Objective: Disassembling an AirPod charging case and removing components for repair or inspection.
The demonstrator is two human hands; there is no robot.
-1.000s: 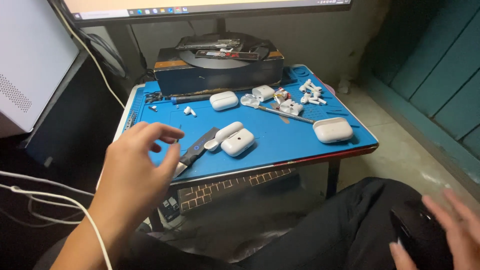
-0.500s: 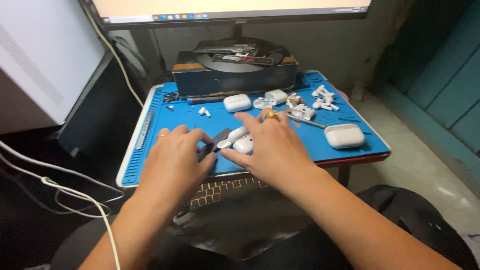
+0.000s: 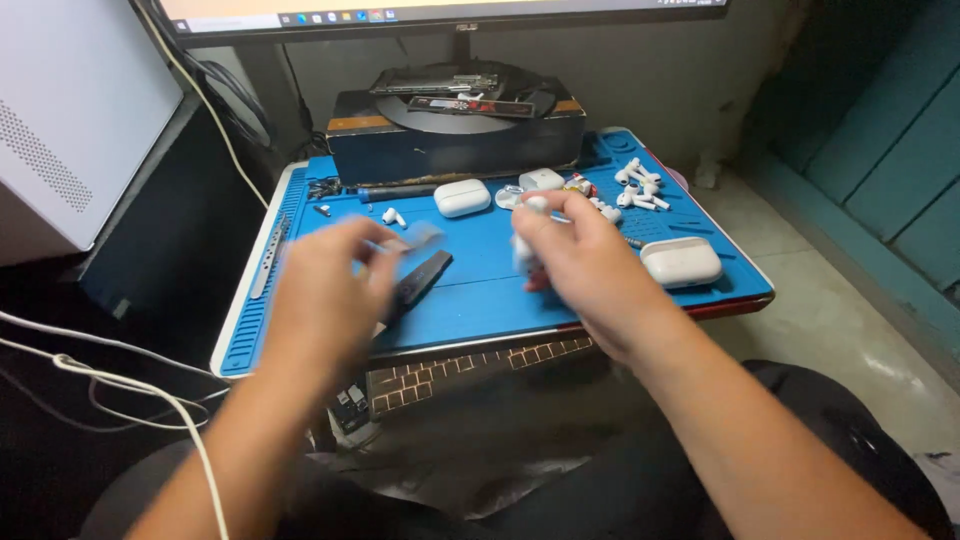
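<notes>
A small white earbud case (image 3: pixel 524 248), smooth and rounded, sits pinched in the fingers of the right hand (image 3: pixel 580 270), held just above the blue mat (image 3: pixel 480 290) near its middle. That hand is curled, knuckles up, forearm slanting in from the lower right. The left hand (image 3: pixel 325 295) is blurred, hovering palm down over a dark flat tool (image 3: pixel 418 280); something pale and thin shows at its fingertips, but whether it grips it I cannot tell. The ribbed rubbery mat covers the table. Another glossy white case (image 3: pixel 462 197) lies farther back, a larger one (image 3: pixel 681 262) at right, loose earbuds (image 3: pixel 638 186) beyond, and a dark box (image 3: pixel 455 135) behind.
</notes>
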